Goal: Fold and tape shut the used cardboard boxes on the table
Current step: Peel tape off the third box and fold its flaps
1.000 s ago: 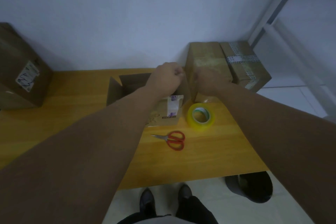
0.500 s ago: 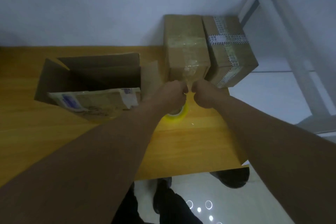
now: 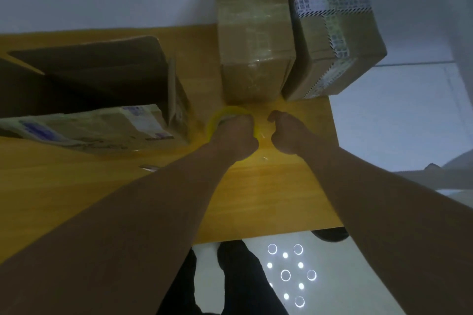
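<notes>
A yellow tape roll (image 3: 217,120) lies on the wooden table (image 3: 268,199), in front of a sealed brown box (image 3: 256,33). My left hand (image 3: 236,137) grips the roll from above and hides most of it. Just to its right, my right hand (image 3: 288,134) has curled fingers that pinch the clear tape end; thin glints of tape show between the two hands. An open cardboard box (image 3: 102,71) stands at the left with its flaps up. Its labelled front flap (image 3: 89,128) hangs outward.
A second sealed box (image 3: 332,28) with printed tape sits at the table's back right corner, overhanging the edge. A metal scissor tip (image 3: 148,167) peeks out beside my left forearm. The table's right edge runs close to my right arm. The floor and my shoes are below.
Both hands have dropped from the front of the sealed box to the table. My left hand now grips the tape roll. The view has shifted right and closer.
</notes>
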